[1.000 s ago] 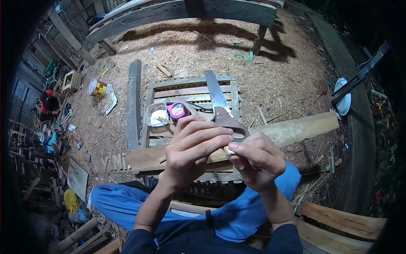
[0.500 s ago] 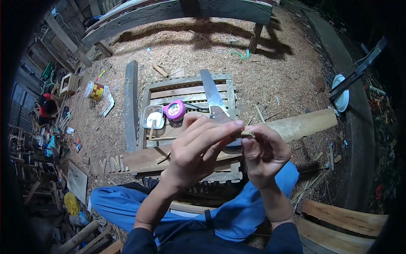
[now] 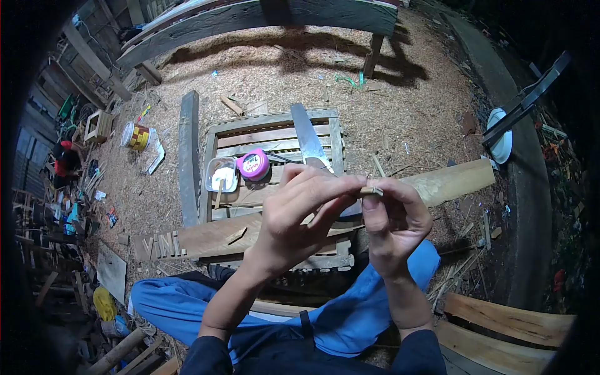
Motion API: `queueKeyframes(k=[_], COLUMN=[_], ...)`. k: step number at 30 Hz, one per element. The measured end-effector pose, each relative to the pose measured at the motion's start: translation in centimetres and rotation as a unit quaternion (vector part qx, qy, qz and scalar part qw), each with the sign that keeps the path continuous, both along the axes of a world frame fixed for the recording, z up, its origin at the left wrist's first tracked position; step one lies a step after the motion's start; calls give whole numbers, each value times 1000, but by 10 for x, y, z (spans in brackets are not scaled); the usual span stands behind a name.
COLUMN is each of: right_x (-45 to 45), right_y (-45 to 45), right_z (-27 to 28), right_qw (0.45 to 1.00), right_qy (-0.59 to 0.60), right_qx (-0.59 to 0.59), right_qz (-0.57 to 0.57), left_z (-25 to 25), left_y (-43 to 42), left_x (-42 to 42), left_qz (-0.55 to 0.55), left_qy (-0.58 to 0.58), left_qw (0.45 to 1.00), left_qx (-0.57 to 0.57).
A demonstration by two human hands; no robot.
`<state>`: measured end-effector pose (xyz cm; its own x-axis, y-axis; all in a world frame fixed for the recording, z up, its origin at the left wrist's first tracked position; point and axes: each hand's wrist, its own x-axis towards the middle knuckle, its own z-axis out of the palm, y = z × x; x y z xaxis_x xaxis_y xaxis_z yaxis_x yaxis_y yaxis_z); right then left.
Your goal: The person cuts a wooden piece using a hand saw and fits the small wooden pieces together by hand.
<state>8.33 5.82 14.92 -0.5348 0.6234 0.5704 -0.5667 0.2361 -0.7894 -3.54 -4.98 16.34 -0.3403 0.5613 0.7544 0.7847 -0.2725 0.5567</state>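
Between the fingertips of both hands is a small wooden piece [image 3: 371, 191], held up above the crate. My left hand [image 3: 300, 209] reaches from the left with its fingers extended to a pinch on the piece. My right hand [image 3: 397, 219] grips it from the right with thumb and forefinger. Under them a long wooden plank [image 3: 209, 235] lies across a slatted wooden crate [image 3: 335, 144]. Small wood strips [image 3: 166, 244] stand in letter shapes at the plank's left end, and a loose wood bit [image 3: 236, 235] rests farther right. My left hand partly hides the hand saw [image 3: 306, 131] behind it.
On the crate sit a pink tape measure [image 3: 253, 165] and a plastic tub of white paste [image 3: 222, 173] with a stick in it. Left of them lie a wooden beam [image 3: 189, 156] and a bucket [image 3: 135, 136]. A person [image 3: 67, 164] is at far left. Behind stands a heavy wooden bench [image 3: 262, 31].
The small wooden piece has turned slightly in my fingers, and both hands have shifted a little. On the plank, the loose wood bit now shows lit rather than dark.
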Motion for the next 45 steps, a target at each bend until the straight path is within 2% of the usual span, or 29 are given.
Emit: queueKeyframes(k=[3, 5, 7, 9, 12, 15, 17, 19, 20, 23, 24, 26, 30, 32, 33, 35, 39, 41, 45], right_x=[3, 4, 5, 9, 10, 13, 12, 10, 8, 5, 3, -2, -21, -26, -28, -31, -25, -19, 0], right_y=[5, 13, 16, 18, 18, 15, 11, 9, 3, 0, -3, -12, -7, 2, 3, 3, 9, 11, 9], right_z=[-2, -2, -1, -5, -13, -31, -43, -60, -66, -77, -81, -90, -100, -105, -106, -105, -97, -95, -82], right_qw=[998, 983, 968, 966, 917, 880, 871, 867, 876, 818, 817, 771, 744, 744, 744, 740, 734, 711, 729], right_qy=[39, 42, 56, 35, -6, -72, -100, -205, -248, -377, -377, -394, -423, -423, -421, -405, -432, -427, -436], right_qx=[46, 177, 244, 258, 398, 468, 480, 454, 411, 432, 435, 491, 498, 504, 511, 525, 510, 539, 501], right_qz=[18, -15, -8, 8, -7, 9, 18, 2, -41, -48, -45, -99, -140, -114, -89, -110, -122, -146, -165], left_z=[4, 7, 3, -5, -28, -64, -90, -113, -121, -144, -147, -153, -158, -153, -151, -148, -146, -148, -151], left_y=[-5, -8, -14, -21, -35, -50, -56, -62, -68, -77, -80, -85, -91, -98, -99, -98, -92, -85, -70], left_x=[-2, 0, -1, 0, -1, -3, -3, -4, -6, -9, -9, -8, -10, -13, -12, -7, -7, -6, -4], left_qz=[-43, -54, -46, -32, 18, 32, 37, 55, 59, 73, 66, 70, 54, 3, 0, 4, 10, 5, -14], left_qy=[28, 43, 81, 80, 107, 96, 84, 72, 74, 65, 59, 68, 66, 39, 41, 52, 67, 68, 41], left_qw=[999, 998, 996, 996, 994, 994, 995, 994, 992, 988, 986, 985, 981, 968, 967, 961, 958, 959, 965], left_qx=[4, -7, 1, 2, -17, -33, -33, -59, -86, -116, -138, -146, -176, -249, -252, -272, -280, -275, -259])
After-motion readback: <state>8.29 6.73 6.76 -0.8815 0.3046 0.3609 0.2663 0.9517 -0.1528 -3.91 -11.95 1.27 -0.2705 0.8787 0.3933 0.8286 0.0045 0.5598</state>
